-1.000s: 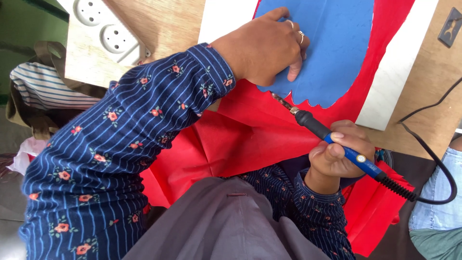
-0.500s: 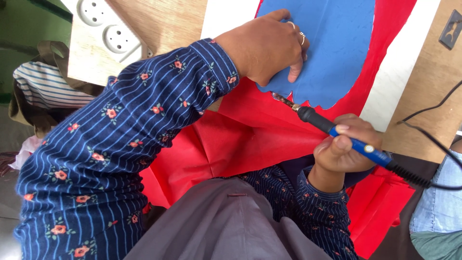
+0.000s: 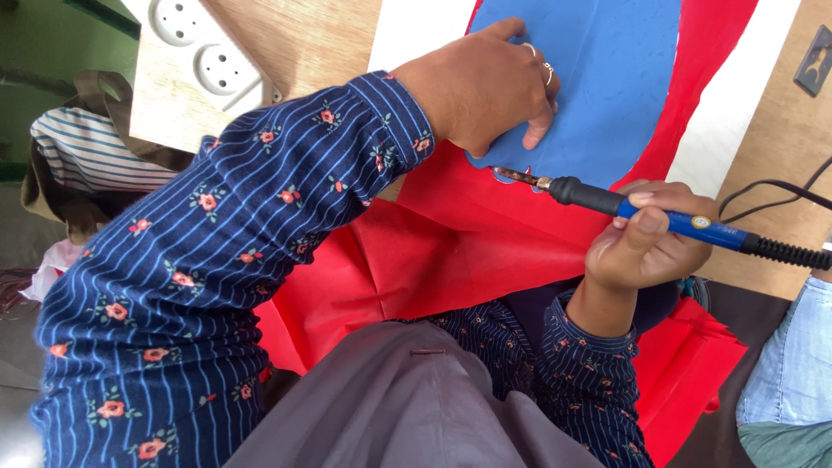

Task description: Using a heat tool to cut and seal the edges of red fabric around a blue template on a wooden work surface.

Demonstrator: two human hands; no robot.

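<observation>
My left hand [image 3: 485,91] lies flat with fingers spread on a blue sheet [image 3: 598,78], pressing down near its lower edge. The blue sheet rests on red fabric [image 3: 468,251] that drapes over the table edge toward my lap. My right hand [image 3: 646,243] grips a blue-and-black soldering iron [image 3: 659,217] like a pen. Its metal tip [image 3: 511,176] touches the blue sheet's lower edge, just below my left hand's fingers. Rings show on my left hand.
A white board [image 3: 728,113] lies under the fabrics on a wooden table [image 3: 780,173]. A wooden block with white sockets [image 3: 195,65] sits at the upper left. The iron's black cord [image 3: 780,186] runs right. Another person's denim-clad leg [image 3: 793,373] is at right. A striped bag [image 3: 91,156] lies left.
My right hand has swung the soldering iron from a steep slant to nearly level, and its tip has slid left along the blue sheet's lower edge. My left hand stays pressed on the sheet.
</observation>
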